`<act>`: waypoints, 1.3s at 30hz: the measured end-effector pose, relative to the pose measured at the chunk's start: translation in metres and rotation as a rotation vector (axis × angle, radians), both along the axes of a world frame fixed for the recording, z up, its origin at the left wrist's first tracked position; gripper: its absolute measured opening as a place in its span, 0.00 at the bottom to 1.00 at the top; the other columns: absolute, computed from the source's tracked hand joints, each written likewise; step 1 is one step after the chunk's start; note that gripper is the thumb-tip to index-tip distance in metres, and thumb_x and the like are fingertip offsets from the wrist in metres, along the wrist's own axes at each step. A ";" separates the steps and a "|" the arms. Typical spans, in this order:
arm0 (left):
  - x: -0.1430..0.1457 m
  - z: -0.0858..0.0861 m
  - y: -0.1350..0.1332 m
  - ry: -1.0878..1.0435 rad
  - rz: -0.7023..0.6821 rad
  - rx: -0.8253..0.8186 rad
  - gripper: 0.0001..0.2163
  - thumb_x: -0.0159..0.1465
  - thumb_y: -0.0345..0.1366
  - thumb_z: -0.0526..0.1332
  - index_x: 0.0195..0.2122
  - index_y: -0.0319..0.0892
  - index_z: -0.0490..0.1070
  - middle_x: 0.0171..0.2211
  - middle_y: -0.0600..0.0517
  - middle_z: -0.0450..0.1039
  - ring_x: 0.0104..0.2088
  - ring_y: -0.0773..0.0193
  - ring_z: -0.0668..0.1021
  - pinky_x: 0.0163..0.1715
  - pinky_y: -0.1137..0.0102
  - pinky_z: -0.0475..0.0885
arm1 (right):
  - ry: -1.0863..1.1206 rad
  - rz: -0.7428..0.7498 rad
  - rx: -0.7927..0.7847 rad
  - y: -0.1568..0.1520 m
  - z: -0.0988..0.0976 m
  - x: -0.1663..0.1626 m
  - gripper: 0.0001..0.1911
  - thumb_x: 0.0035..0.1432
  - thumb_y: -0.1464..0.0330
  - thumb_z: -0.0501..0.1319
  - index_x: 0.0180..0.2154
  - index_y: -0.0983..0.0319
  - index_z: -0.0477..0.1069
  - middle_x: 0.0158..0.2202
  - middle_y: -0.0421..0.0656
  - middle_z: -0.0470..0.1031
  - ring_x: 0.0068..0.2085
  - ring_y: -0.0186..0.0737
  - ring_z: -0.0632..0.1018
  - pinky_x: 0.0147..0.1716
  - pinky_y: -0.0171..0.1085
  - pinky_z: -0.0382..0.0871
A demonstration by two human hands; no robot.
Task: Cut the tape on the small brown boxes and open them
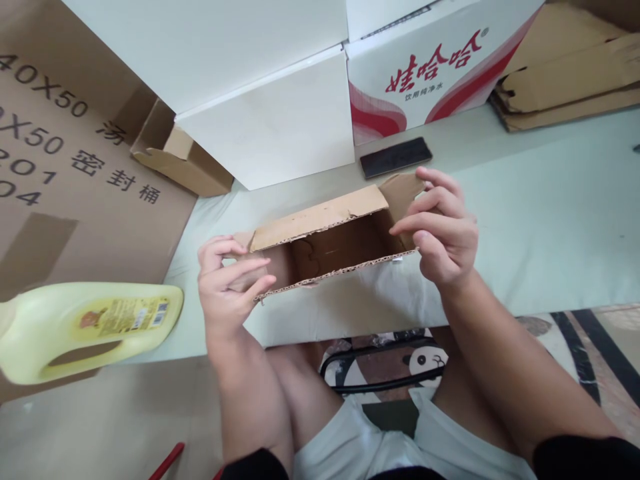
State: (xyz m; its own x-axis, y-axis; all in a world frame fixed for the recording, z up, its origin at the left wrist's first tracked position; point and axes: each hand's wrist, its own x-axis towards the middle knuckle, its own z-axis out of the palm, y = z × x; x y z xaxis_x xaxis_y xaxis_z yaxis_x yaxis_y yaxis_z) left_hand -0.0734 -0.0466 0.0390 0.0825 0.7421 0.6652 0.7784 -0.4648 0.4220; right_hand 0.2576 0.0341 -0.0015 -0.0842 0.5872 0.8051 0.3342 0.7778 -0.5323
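brown carton (60,157): here it looms at far left, printed side on show.
pale yellow bottle (100,327): just in front of the carton.
left hand (225,293): fingers curled, lightly gripping the small cardboard box (320,217) at its left end, thumb by the near corner.
small cardboard box: centre stage, mouth open, held between the hands over the worktop (550,213); resting or lifted, can't tell.
step in hand: looks like handling the end flaps at the open mouth.
next move: calls, i'd judge, for an even hold and gentle fingers; that edge is ragged.
black phone (395,157): lying behind the box.
right hand (447,230): pinching the raised right flap (399,193), index finger at the opening.
flattened cardboard (575,77): stacked, far right.
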 end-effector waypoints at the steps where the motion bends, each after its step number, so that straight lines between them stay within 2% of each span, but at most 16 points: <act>1: 0.001 0.002 -0.001 0.030 0.018 -0.010 0.10 0.60 0.52 0.72 0.36 0.55 0.85 0.39 0.49 0.72 0.51 0.51 0.74 0.58 0.51 0.71 | 0.004 0.001 -0.020 0.000 0.001 0.000 0.23 0.66 0.52 0.51 0.26 0.53 0.76 0.32 0.47 0.73 0.60 0.60 0.75 0.63 0.64 0.67; 4: 0.005 0.009 -0.005 0.072 0.084 -0.066 0.11 0.61 0.47 0.73 0.44 0.57 0.84 0.38 0.50 0.73 0.53 0.49 0.73 0.57 0.52 0.70 | 0.035 -0.015 -0.109 -0.002 0.004 -0.003 0.27 0.66 0.47 0.50 0.24 0.52 0.75 0.30 0.47 0.72 0.54 0.59 0.78 0.65 0.66 0.64; 8: 0.011 0.016 -0.010 0.051 0.173 -0.182 0.26 0.59 0.46 0.73 0.60 0.57 0.76 0.41 0.51 0.76 0.49 0.51 0.76 0.57 0.53 0.70 | 0.061 -0.023 -0.197 -0.002 0.006 -0.006 0.28 0.63 0.40 0.49 0.26 0.51 0.73 0.31 0.46 0.73 0.47 0.57 0.80 0.68 0.68 0.59; 10: 0.014 0.019 -0.012 0.036 0.175 -0.241 0.27 0.59 0.46 0.73 0.61 0.57 0.75 0.45 0.51 0.78 0.49 0.51 0.76 0.59 0.52 0.69 | 0.083 -0.008 -0.201 -0.003 0.005 -0.007 0.26 0.62 0.40 0.51 0.31 0.51 0.74 0.34 0.45 0.75 0.50 0.58 0.79 0.68 0.69 0.57; 13: 0.015 0.020 -0.014 0.039 0.174 -0.329 0.30 0.56 0.48 0.74 0.61 0.56 0.75 0.53 0.51 0.79 0.55 0.47 0.73 0.63 0.50 0.65 | 0.130 0.005 -0.198 -0.004 0.002 -0.007 0.25 0.61 0.41 0.54 0.41 0.52 0.73 0.45 0.47 0.76 0.60 0.62 0.74 0.68 0.70 0.57; 16: 0.016 0.020 -0.015 0.047 0.188 -0.377 0.38 0.55 0.49 0.74 0.67 0.56 0.68 0.60 0.49 0.76 0.60 0.44 0.69 0.63 0.47 0.65 | 0.182 0.002 -0.213 -0.004 -0.002 -0.009 0.27 0.60 0.40 0.56 0.50 0.50 0.69 0.57 0.49 0.70 0.66 0.63 0.69 0.65 0.67 0.64; 19: 0.017 0.019 -0.016 0.029 0.193 -0.408 0.42 0.54 0.50 0.74 0.70 0.55 0.63 0.64 0.47 0.72 0.62 0.42 0.68 0.61 0.47 0.67 | 0.262 0.006 -0.189 -0.004 -0.007 -0.012 0.30 0.59 0.40 0.58 0.56 0.47 0.63 0.63 0.48 0.64 0.68 0.60 0.67 0.64 0.63 0.67; 21: 0.017 0.018 -0.016 0.020 0.198 -0.436 0.42 0.54 0.50 0.74 0.70 0.55 0.64 0.63 0.46 0.71 0.62 0.41 0.69 0.61 0.47 0.68 | 0.319 0.008 -0.193 -0.004 -0.010 -0.015 0.32 0.58 0.40 0.60 0.59 0.45 0.61 0.64 0.46 0.63 0.68 0.56 0.68 0.65 0.60 0.68; 23: 0.016 0.017 -0.016 0.017 0.201 -0.452 0.42 0.53 0.50 0.74 0.70 0.56 0.64 0.63 0.46 0.71 0.62 0.41 0.70 0.61 0.47 0.68 | 0.344 0.047 -0.236 -0.005 -0.012 -0.016 0.32 0.59 0.41 0.60 0.60 0.45 0.61 0.63 0.46 0.67 0.65 0.54 0.72 0.63 0.57 0.70; 26: 0.017 0.016 -0.015 0.010 0.200 -0.448 0.43 0.52 0.50 0.74 0.69 0.57 0.65 0.62 0.47 0.72 0.62 0.40 0.70 0.60 0.48 0.69 | 0.303 0.237 -0.303 -0.007 -0.013 -0.016 0.25 0.63 0.45 0.57 0.55 0.50 0.70 0.52 0.46 0.79 0.59 0.54 0.78 0.61 0.56 0.72; 29: 0.020 0.016 -0.013 -0.013 0.201 -0.400 0.39 0.53 0.49 0.74 0.67 0.56 0.68 0.61 0.47 0.74 0.60 0.41 0.72 0.55 0.51 0.73 | 0.255 0.376 -0.320 -0.006 -0.015 -0.016 0.24 0.69 0.49 0.50 0.47 0.55 0.79 0.46 0.47 0.83 0.61 0.56 0.77 0.63 0.59 0.69; 32: 0.025 0.013 -0.011 -0.063 0.186 -0.275 0.29 0.57 0.44 0.72 0.61 0.54 0.74 0.59 0.47 0.75 0.57 0.45 0.76 0.52 0.54 0.76 | 0.237 0.383 -0.325 -0.003 -0.016 -0.016 0.30 0.70 0.47 0.45 0.45 0.54 0.81 0.46 0.45 0.84 0.62 0.56 0.77 0.65 0.60 0.66; 35: 0.028 0.009 -0.006 -0.110 0.183 -0.123 0.19 0.58 0.41 0.71 0.52 0.51 0.78 0.54 0.47 0.75 0.54 0.48 0.77 0.52 0.54 0.76 | 0.197 0.399 -0.313 0.000 -0.014 -0.015 0.29 0.68 0.47 0.47 0.45 0.53 0.82 0.48 0.44 0.84 0.59 0.55 0.78 0.65 0.60 0.66; 39: 0.028 0.000 0.001 -0.281 0.181 0.045 0.16 0.57 0.48 0.69 0.45 0.51 0.75 0.51 0.47 0.69 0.56 0.50 0.76 0.43 0.59 0.79 | 0.157 0.415 -0.340 0.001 -0.011 -0.011 0.27 0.65 0.46 0.50 0.47 0.53 0.81 0.59 0.43 0.79 0.60 0.56 0.77 0.65 0.59 0.66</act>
